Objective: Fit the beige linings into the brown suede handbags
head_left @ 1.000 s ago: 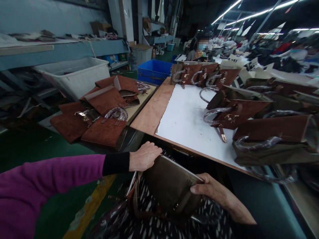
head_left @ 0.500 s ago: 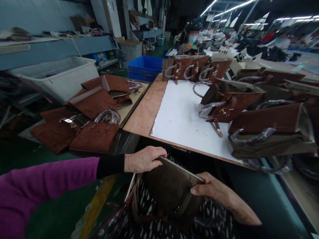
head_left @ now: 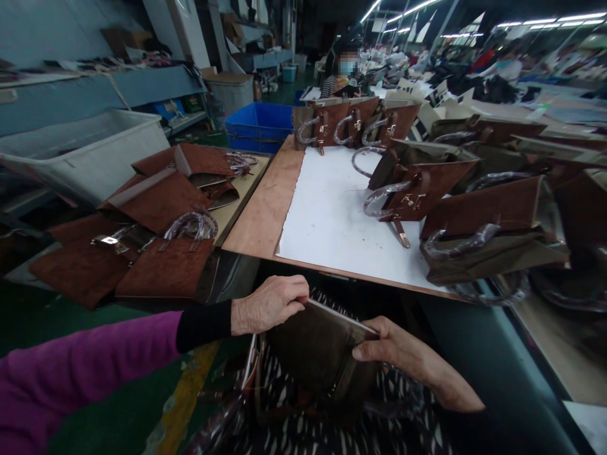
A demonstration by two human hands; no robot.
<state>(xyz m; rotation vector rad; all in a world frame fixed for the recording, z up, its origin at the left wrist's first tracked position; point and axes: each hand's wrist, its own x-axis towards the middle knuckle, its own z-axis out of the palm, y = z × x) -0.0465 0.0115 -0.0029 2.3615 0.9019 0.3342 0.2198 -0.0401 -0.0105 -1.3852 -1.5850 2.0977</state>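
Worktable [head_left: 256, 221] ahead; olive-lined handbag [head_left: 313, 354] over the lap, rim [head_left: 339, 315] up. Left hand [head_left: 272, 304] pinches one rim end, right hand [head_left: 398, 354] the other, thumb on lining. Uneven pull might crease the rim; a loosened pinch could drop the bag.

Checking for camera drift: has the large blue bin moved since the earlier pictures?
No; against the wooden tabletop, the large blue bin has shifted neither way.

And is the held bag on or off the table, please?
Off: the left hand and right hand hold the bag over patterned cloth, short of the table.
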